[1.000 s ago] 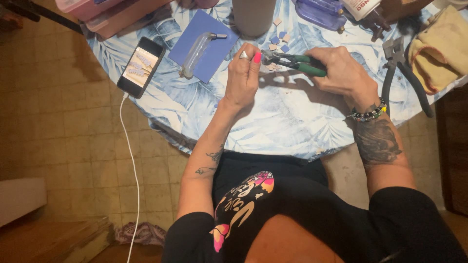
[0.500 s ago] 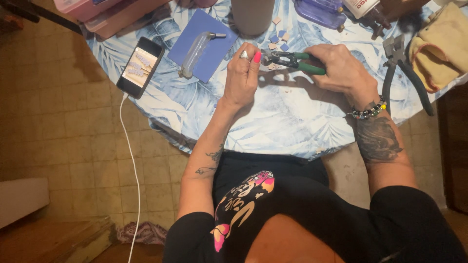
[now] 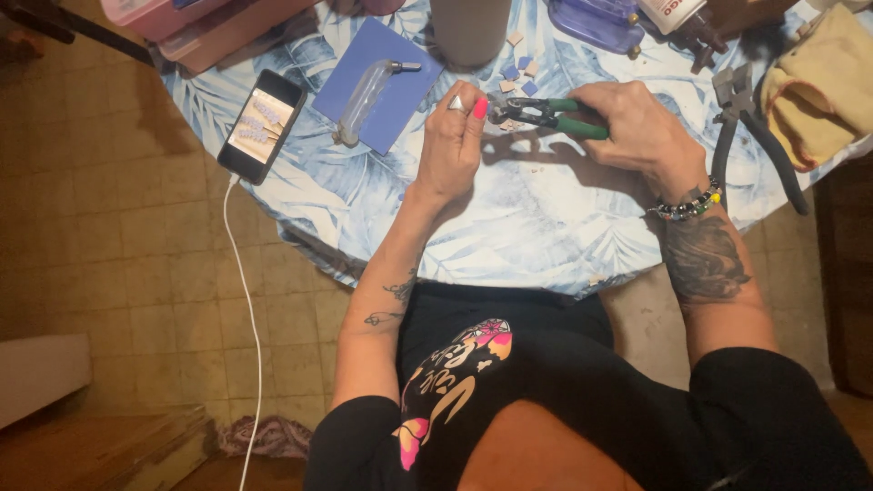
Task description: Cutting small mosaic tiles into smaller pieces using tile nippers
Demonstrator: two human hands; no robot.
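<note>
Two hands meet near the upper middle of the frame, over the surface (image 3: 509,227) with its blue leaf-print cloth. My right hand (image 3: 637,127) is closed around the green handles of the nippers (image 3: 546,114), whose dark head points left toward my other hand. My left hand (image 3: 455,145) is pinched shut, thumb against fingertips, right at the head of the nippers; whatever sits between those fingers is too small to make out (the pink thumbnail is the clearest thing there). Just above the tool lie small tile pieces (image 3: 520,82), blue and pale, scattered beside a grey cylinder (image 3: 469,29) at the top edge. Left of my left hand rests a blue square sheet (image 3: 364,91) with a clear tube tool (image 3: 364,95) lying on it. Further left, a phone (image 3: 262,125) sits lit, its white cable (image 3: 241,300) trailing down to the tiled floor. Toward the upper right lie black-handled pliers (image 3: 755,136) next to a yellow cloth (image 3: 818,91).
</note>
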